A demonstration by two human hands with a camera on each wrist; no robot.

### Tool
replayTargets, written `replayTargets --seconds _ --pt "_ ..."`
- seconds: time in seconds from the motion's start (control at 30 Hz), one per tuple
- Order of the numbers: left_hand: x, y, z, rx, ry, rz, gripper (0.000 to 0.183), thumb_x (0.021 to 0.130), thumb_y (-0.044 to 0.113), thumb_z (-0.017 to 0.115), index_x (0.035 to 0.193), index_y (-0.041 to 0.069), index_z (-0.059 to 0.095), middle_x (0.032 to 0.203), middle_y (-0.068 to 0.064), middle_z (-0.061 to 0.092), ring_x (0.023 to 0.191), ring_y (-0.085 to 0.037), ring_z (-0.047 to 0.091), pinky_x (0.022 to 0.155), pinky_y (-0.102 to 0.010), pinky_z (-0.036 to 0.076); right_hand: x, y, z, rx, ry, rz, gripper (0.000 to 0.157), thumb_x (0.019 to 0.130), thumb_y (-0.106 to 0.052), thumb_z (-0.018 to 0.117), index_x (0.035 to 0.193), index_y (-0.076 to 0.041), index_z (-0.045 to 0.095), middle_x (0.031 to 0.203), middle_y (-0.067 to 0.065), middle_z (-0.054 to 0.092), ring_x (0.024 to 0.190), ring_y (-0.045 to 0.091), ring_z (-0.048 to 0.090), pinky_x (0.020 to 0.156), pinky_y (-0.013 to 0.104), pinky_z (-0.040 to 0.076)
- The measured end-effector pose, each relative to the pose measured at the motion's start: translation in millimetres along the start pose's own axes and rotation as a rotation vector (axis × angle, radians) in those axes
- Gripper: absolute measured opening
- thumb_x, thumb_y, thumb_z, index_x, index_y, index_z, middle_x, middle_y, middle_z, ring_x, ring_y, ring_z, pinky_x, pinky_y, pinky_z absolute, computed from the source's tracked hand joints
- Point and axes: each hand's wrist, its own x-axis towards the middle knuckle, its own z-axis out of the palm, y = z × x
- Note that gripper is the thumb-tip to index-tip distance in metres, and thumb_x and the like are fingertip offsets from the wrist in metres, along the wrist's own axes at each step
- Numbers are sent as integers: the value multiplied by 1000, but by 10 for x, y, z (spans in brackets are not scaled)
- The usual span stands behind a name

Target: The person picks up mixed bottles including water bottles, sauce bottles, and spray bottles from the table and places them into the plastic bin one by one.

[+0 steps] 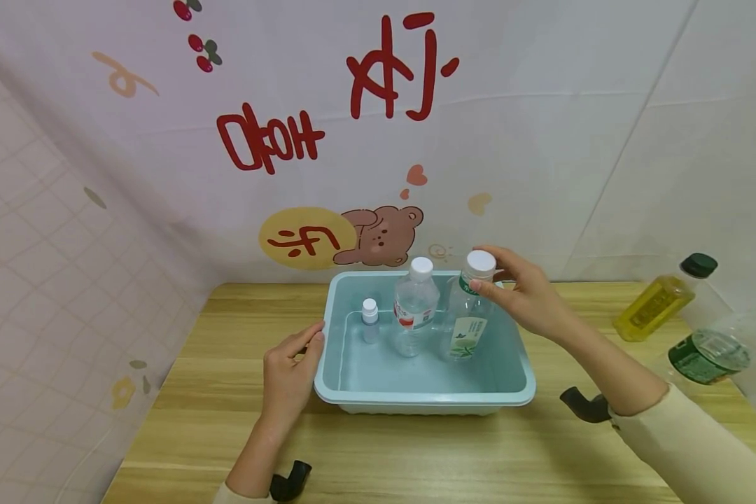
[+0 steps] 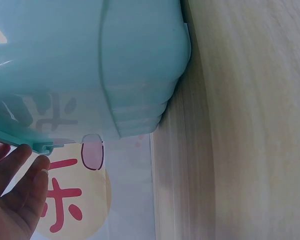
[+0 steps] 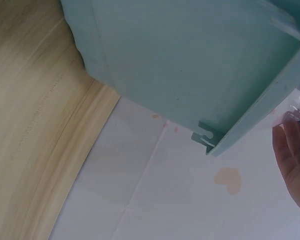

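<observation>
A light blue plastic basin (image 1: 416, 397) stands on the wooden table. My right hand (image 1: 521, 290) holds a clear plastic bottle with a white cap and green-white label (image 1: 468, 332) near its top. That bottle is upright inside the basin; whether its base touches the floor I cannot tell. Beside it, inside, are a clear bottle with a red-and-white label (image 1: 414, 318) and a small white-capped bottle (image 1: 370, 325). My left hand (image 1: 292, 371) touches the basin's left rim, its fingertips against the lip in the left wrist view.
On the right of the table are a bottle of yellow liquid with a dark cap (image 1: 658, 302) and a clear bottle with a green label (image 1: 712, 355). A white wall covering (image 1: 542, 161) with red characters and a cartoon bear rises behind the basin.
</observation>
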Motion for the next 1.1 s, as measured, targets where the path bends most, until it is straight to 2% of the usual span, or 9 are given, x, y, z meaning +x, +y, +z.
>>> replayTargets --seconds 0.27,0.33,0.5,0.57,0.8,1.03,1.1 --pt "2 -7 3 -9 1 14 22 98 5 72 117 10 82 107 -7 79 82 -13 66 65 -17 55 16 76 16 -19 18 -9 50 96 -5 76 143 -1 58 116 10 68 101 11 62 88 19 51" --pt "1 -8 4 -7 0 20 22 98 5 72 117 10 82 107 -7 79 82 -13 66 66 -17 55 17 85 15 -22 18 -7 50 96 -5 76 143 -1 58 116 11 68 101 13 62 87 19 51" --pt "3 2 -2 -6 2 17 22 98 5 72 118 9 81 108 -8 79 81 -13 66 65 -17 55 30 50 -16 -27 9 -6 55 96 -8 77 146 -1 55 120 13 68 105 28 64 89 18 49" --pt "2 6 -5 -10 -1 11 22 98 5 72 118 9 81 108 -8 79 81 -13 66 65 -17 55 28 27 -39 -24 10 -5 57 96 -8 77 148 -1 54 123 15 67 108 29 63 90 18 49" --pt "8 5 -4 -10 -10 6 22 99 6 72 118 10 81 107 -7 79 82 -14 66 65 -18 55 2 -28 -164 -15 59 -68 55 95 -1 75 146 1 55 133 18 67 114 2 58 92 13 48" --pt "6 7 -4 -4 -2 8 22 98 4 72 118 9 81 107 -7 79 82 -13 66 67 -17 54 -56 -60 -344 -28 105 -100 55 96 1 73 147 -2 55 133 17 66 117 2 57 93 11 46" --pt "2 6 -5 0 -2 6 23 98 4 72 118 10 81 107 -6 79 82 -13 66 67 -17 54 -85 -72 -399 -37 113 -101 55 96 1 72 148 -2 55 133 11 66 118 1 57 94 11 45"
